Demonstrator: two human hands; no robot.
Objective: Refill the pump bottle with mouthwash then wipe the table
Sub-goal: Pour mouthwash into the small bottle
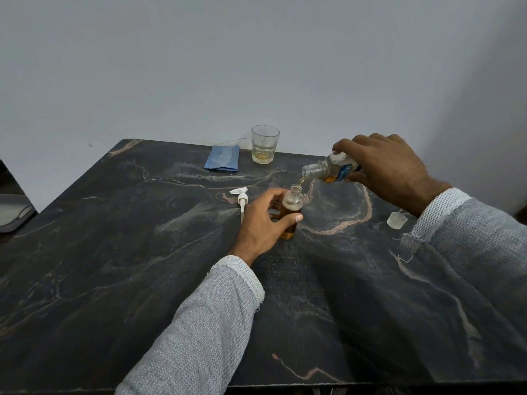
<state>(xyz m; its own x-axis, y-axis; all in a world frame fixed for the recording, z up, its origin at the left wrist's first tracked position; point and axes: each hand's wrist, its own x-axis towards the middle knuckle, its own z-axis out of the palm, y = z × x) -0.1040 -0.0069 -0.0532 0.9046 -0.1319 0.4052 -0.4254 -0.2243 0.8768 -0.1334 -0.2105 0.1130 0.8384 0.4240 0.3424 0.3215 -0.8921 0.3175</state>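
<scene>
A blue cloth point(222, 158) is lying folded at the back of the dark table point(114, 252), and a glass point(264, 144) with a little yellow liquid is standing just beside it. Nearer, a white pump point(241, 198) is lying on the table by itself. The left hand point(263, 222) is curling its fingers and thumb around the small pump bottle point(291, 210), which is standing upright near the middle of the table with brown liquid inside. The right hand point(390, 166) is gripping a bigger clear bottle point(330, 167), tipping it so a thin stream is falling into the small bottle's open top. A small clear cap point(396, 220) is sitting on the table under the right wrist.
</scene>
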